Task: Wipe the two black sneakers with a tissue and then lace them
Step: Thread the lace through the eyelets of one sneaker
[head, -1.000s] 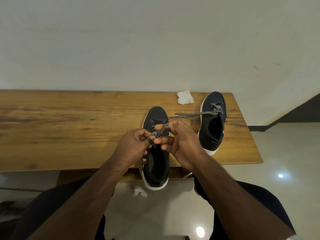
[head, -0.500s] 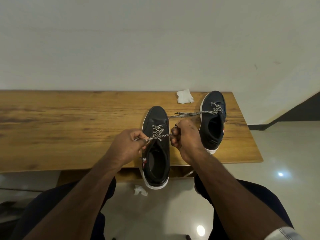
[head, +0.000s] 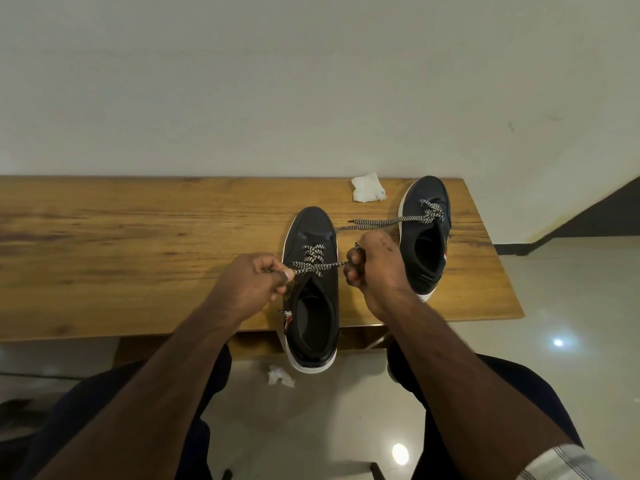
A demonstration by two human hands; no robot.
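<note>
Wooden table [head: 138, 251] against a plain pale wall; glossy tiled floor below. Near sneaker [head: 313, 292]: black upper, white sole, heel overhanging the table's front edge, toe pointing to the wall. Black-and-white checked lace [head: 313, 259] crosses through its forward eyelets only; tongue and collar lie open behind. Your left hand [head: 251, 284] pinches one lace end between thumb and curled fingers; your right hand [head: 375, 266] grips the other end in a closed fist. Lace is pulled taut sideways across the shoe. Second sneaker [head: 427, 237]: same colours, right of the first, partly laced, its loose lace end [head: 377, 222] trailing left on the wood. White tissue [head: 368, 188] lies near the wall edge; crumpled tissue scrap [head: 280, 375] on the floor.
</note>
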